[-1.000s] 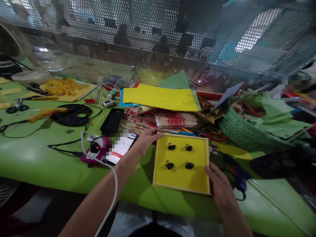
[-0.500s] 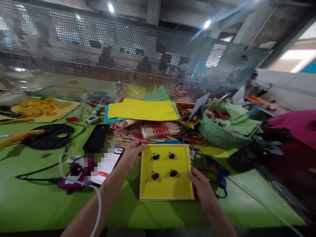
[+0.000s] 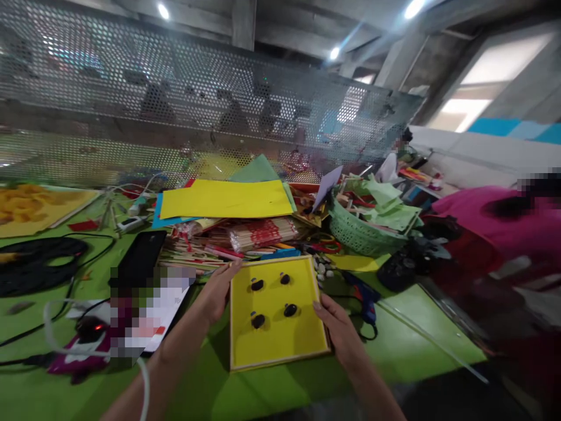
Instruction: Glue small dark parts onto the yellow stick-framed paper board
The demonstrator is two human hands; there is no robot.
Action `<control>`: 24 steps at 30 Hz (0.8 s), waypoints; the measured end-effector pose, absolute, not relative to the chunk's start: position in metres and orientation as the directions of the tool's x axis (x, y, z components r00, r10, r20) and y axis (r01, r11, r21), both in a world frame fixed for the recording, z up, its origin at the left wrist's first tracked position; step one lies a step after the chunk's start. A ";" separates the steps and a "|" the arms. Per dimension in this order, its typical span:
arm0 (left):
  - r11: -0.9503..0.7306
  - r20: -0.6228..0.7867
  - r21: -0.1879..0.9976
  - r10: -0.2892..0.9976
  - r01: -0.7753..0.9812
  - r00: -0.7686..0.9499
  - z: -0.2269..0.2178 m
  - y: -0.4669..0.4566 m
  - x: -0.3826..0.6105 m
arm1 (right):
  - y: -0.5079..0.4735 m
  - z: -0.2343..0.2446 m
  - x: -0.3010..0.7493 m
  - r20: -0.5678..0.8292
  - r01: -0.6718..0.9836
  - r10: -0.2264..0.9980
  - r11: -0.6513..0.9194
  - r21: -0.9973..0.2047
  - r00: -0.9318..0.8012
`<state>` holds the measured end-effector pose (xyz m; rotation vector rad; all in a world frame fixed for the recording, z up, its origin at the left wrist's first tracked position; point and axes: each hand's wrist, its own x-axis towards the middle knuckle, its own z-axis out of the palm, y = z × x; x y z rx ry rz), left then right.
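A square yellow panel with a pale raised frame [image 3: 276,345] is held up in front of me, its face tilted toward me. Several dark rounded pieces, such as this black stone-like one [image 3: 290,310], stand on its face. My left hand [image 3: 220,287] grips the upper left edge, and my right hand [image 3: 335,318] holds the right side with the thumb over the rim. The remaining fingers of both hands are partly hidden by the panel. Just right of it lies a blue glue gun [image 3: 367,299] with a black cord.
Behind the panel lie yellow sheets [image 3: 228,199] on a heap of sticks and a green basket [image 3: 368,228] of paper scraps. At left are a black phone [image 3: 142,257], a lit phone [image 3: 162,316] and a purple power strip [image 3: 83,356]. Someone in pink [image 3: 495,222] is at right.
My view has turned to the right, so the scene sits further left. The framed yellow panel is slightly rotated, with both hands still holding its sides.
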<state>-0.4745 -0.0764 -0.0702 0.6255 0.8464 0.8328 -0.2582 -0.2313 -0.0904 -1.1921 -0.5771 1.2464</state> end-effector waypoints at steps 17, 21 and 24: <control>0.487 -0.331 0.806 0.842 -0.337 0.426 -0.070 -0.083 -0.475 | -0.237 -0.101 -0.246 -0.464 -0.399 0.754 -0.289 -0.870 0.466; 0.466 -0.310 0.807 0.858 -0.363 0.410 -0.069 -0.084 -0.474 | -0.236 -0.093 -0.251 -0.485 -0.415 0.748 -0.305 -0.857 0.453; 0.470 -0.326 0.803 0.861 -0.367 0.389 -0.069 -0.083 -0.474 | -0.235 -0.091 -0.253 -0.459 -0.393 0.767 -0.292 -0.872 0.448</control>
